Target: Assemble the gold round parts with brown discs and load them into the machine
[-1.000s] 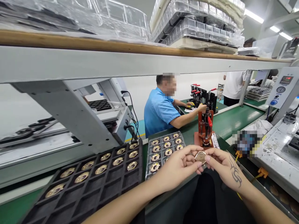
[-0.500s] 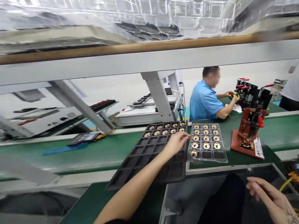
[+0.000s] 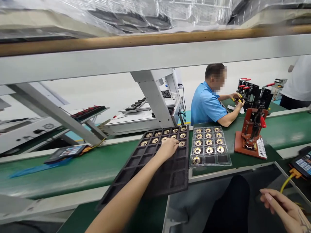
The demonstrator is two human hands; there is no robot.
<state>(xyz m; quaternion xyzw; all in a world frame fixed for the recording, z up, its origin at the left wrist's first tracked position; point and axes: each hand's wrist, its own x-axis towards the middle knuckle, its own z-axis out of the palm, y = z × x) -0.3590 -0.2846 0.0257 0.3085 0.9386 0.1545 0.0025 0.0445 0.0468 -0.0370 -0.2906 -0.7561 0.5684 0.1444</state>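
My left hand (image 3: pixel 168 149) reaches over a black compartment tray (image 3: pixel 150 161), its fingers bent together and pointing down. Whatever lies between those fingertips, if anything, is hidden. Just right of them a round gold watch-like part (image 3: pixel 181 143) sits in a compartment. More such parts fill the tray's far rows. Beside it stands a clear plastic tray (image 3: pixel 211 159) holding several gold parts; two pockets in its nearest row show dark bottoms. At lower right, my right hand (image 3: pixel 279 202) hangs loosely curled above my lap, with nothing in it.
A red press (image 3: pixel 252 136) with a lever stands right of the trays on the green bench (image 3: pixel 289 129). Across it a co-worker in a blue shirt (image 3: pixel 206 105) handles something yellow. A keypad device (image 3: pixel 302 163) is at far right. A shelf beam (image 3: pixel 97 60) crosses overhead.
My left hand has moved left, away from the clear tray's edge and over the black tray. The gold part beside its fingertips now shows. My right hand has barely moved.
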